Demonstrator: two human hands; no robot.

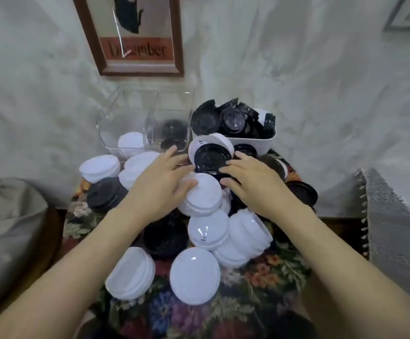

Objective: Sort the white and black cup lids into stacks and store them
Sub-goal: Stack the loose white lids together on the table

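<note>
From the head camera, white and black cup lids lie heaped on the flower-patterned desk (272, 272). The left hand (161, 184) lies spread, its thumb on a white lid stack (202, 196); the right hand (250, 177) lies spread with fingertips touching a black lid (211, 157) that leans on a white one. Neither hand pinches anything. Behind stand a clear bin (135, 118) holding a few lids and a white tub (257, 141) crammed with black ones. The lids look light, thin, slick and bendable; gripping stacks by the rims seems safest, since nested piles probably slide apart.

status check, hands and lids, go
Left hand and right hand open, reaching into mixed lid pile. Black lids fill white bin; clear bin nearly empty. Nothing blocking.
</note>
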